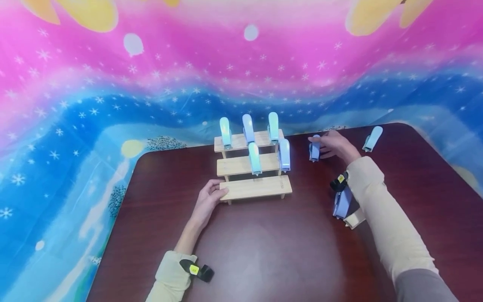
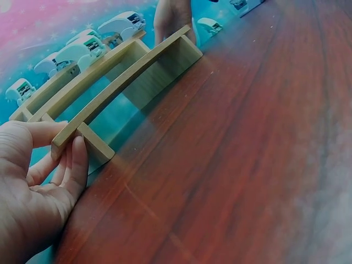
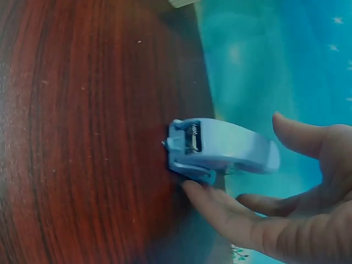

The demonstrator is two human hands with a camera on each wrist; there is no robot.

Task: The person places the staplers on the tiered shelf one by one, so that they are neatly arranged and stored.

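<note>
A three-step wooden stand (image 1: 249,188) sits near the table's far edge. My left hand (image 1: 209,197) pinches the left end of its lowest step, with the thumb on top and fingers beneath, as the left wrist view shows. On the upper two steps stand several mint-green and lilac staplers, among them a mint stapler (image 1: 255,158) and a lilac stapler (image 1: 284,155). Right of the stand, my right hand (image 1: 336,144) is around another lilac stapler (image 3: 231,144) upright on the table. Its thumb is apart from the handle, and a fingertip lies right at the stapler's lower end.
A mint stapler (image 1: 372,139) stands farther right, near the back edge. Under my right forearm are a lilac stapler (image 1: 342,203) and a cream-coloured object (image 1: 354,219), partly hidden by the sleeve. A patterned cloth (image 1: 188,105) hangs behind the dark wooden table (image 1: 170,176).
</note>
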